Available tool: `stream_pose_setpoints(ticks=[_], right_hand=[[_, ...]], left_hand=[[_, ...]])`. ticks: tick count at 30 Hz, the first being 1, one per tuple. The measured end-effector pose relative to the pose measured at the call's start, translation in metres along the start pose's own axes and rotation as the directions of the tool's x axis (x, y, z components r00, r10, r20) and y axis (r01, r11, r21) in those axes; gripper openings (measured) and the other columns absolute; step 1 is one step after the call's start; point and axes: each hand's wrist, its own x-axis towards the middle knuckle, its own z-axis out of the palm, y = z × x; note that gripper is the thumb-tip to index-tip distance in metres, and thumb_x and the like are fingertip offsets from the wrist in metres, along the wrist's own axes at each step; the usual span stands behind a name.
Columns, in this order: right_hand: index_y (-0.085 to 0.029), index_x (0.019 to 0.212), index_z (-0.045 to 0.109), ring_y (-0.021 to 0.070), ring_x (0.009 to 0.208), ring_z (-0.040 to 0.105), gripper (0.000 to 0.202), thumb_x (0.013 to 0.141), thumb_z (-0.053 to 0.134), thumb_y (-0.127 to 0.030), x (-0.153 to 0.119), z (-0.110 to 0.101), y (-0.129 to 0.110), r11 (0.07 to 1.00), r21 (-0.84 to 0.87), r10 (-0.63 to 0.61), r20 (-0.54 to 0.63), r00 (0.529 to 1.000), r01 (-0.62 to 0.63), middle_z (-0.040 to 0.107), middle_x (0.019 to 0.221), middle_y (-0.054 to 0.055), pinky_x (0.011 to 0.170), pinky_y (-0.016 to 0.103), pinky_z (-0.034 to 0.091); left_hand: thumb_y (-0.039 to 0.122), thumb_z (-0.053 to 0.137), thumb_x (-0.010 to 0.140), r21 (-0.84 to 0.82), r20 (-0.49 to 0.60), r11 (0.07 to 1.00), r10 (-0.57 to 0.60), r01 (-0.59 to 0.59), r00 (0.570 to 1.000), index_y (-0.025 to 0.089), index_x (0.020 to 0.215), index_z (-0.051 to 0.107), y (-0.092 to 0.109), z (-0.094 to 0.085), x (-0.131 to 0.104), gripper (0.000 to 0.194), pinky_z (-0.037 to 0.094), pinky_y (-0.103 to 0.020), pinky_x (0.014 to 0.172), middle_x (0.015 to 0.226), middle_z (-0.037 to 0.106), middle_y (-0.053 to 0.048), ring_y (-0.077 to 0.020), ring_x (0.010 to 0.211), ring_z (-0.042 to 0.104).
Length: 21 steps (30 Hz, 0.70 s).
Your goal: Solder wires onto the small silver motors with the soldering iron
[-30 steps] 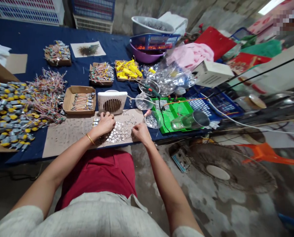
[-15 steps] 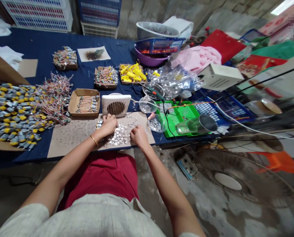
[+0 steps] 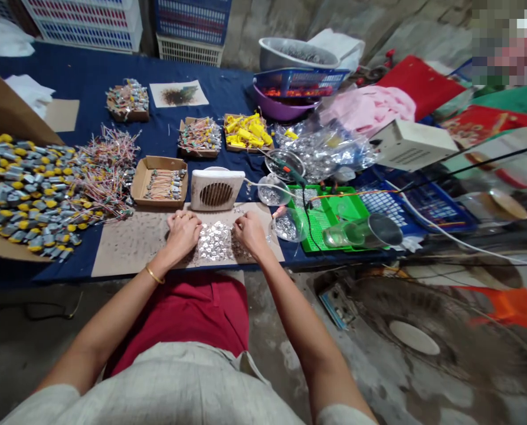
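Note:
A pile of small shiny metal discs [image 3: 214,241] lies on the brown cardboard sheet [image 3: 125,248] between my two hands. At the pile's left edge rests my left hand [image 3: 183,233], a gold bangle on its wrist, with fingers bent together over the cardboard; whatever they hold is hidden. On the other side my right hand [image 3: 249,233] has its fingers pinched at the pile's right edge, and I cannot make out what is in them. Just behind the discs stands a small white fan [image 3: 217,190] with a dirty round grille.
Left of the fan sits a cardboard tray [image 3: 159,183] of wired motors, beside a large heap of motors [image 3: 28,195]. On the right are a plastic bowl [image 3: 287,225] of small metal parts, a green basket [image 3: 316,236] holding cups, and a soldering iron [image 3: 293,175].
My left hand has shifted left off the discs, over where small motors lay. My right hand stays at the pile's right side. The discs are gathered more tightly. The view has shifted slightly.

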Motion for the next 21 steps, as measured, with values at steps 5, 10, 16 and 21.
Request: stream_pose_setpoints(ticks=[5,10,16,21], right_hand=[[-0.017,0.084,0.069,0.0219,0.087,0.053,0.017,0.091,0.055,-0.022,-0.064,0.011,-0.04,0.97,0.226,-0.057,-0.15,0.987,0.091,0.056,0.086,0.008,0.081,0.033,0.045],[-0.023,0.095,0.071,0.0233,0.084,0.051,0.022,0.095,0.049,-0.023,-0.133,0.035,-0.088,0.937,0.342,0.022,-0.266,0.964,0.073,0.056,0.087,0.009,0.076,0.038,0.046],[-0.022,0.103,0.07,0.0228,0.086,0.056,0.023,0.094,0.049,-0.021,-0.155,0.045,-0.098,0.827,0.562,0.108,-0.197,0.974,0.023,0.058,0.09,0.009,0.076,0.038,0.05],[-0.022,0.097,0.07,0.0193,0.084,0.061,0.018,0.093,0.052,-0.022,-0.146,0.044,-0.092,0.714,0.7,0.14,-0.134,0.981,-0.006,0.063,0.089,0.006,0.076,0.032,0.051]], left_hand=[[0.03,0.055,0.091,-0.304,0.141,0.949,-0.037,0.079,0.989,0.019,0.096,0.073,0.001,-0.004,-0.057,0.021,0.038,-0.044,0.097,0.105,0.071,-0.009,-0.0261,0.105,0.056],[0.042,0.056,0.089,-0.716,0.535,0.495,-0.065,0.493,0.842,0.015,0.101,0.072,0.017,0.015,-0.098,0.034,0.051,-0.03,0.072,0.093,0.073,-0.008,-0.0171,0.076,0.063],[0.048,0.077,0.069,-0.716,0.651,0.155,-0.202,0.681,0.731,0.012,0.097,0.07,0.012,0.026,-0.11,0.046,0.049,-0.022,0.057,0.081,0.069,-0.004,-0.0098,0.062,0.058],[0.053,0.071,0.074,-0.75,0.599,0.214,-0.181,0.626,0.78,0.011,0.081,0.067,0.008,0.027,-0.103,0.043,0.045,-0.019,0.05,0.071,0.063,-0.002,-0.0064,0.053,0.051]])
